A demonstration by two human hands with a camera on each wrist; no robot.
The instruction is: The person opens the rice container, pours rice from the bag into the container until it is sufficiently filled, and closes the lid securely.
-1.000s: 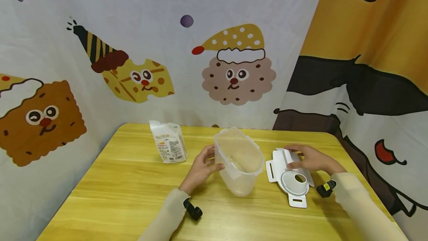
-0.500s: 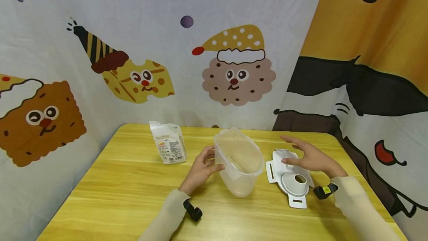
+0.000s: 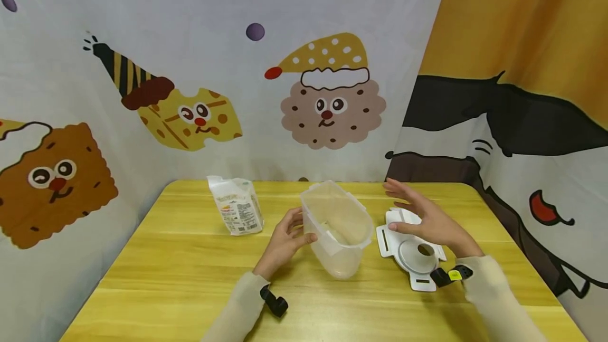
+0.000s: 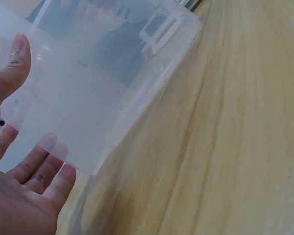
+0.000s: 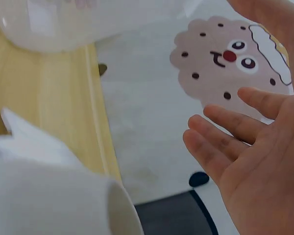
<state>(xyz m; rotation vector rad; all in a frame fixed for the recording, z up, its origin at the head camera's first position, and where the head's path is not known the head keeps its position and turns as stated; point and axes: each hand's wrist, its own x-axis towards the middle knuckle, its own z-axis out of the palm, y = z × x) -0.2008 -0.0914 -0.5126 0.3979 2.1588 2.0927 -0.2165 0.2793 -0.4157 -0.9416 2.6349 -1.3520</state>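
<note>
A translucent plastic container [image 3: 334, 226], topless with a handle-like slot tab on one wall, stands at the middle of the table. My left hand [image 3: 285, 239] grips its left side, thumb on one face and fingers round the other; the left wrist view shows the fingertips through the clear wall [image 4: 88, 98]. To the right lies a white lid [image 3: 418, 252] with a round spout collar and slotted side tabs. Above it my right hand [image 3: 429, 220] is raised, fingers spread and holding nothing. In the right wrist view its palm [image 5: 264, 147] faces the container, beside the white spout [image 5: 54, 196].
A white printed packet [image 3: 236, 207] stands at the back left of the wooden table [image 3: 180, 278]. Behind the table's far edge hangs a cartoon-patterned curtain [image 3: 266, 120]. Small black wrist cameras sit on both cuffs.
My right hand has let go of the white lid, lifted off it and moved left towards the container with its fingers spreading. The left hand keeps its grip; the head view has shifted slightly.
</note>
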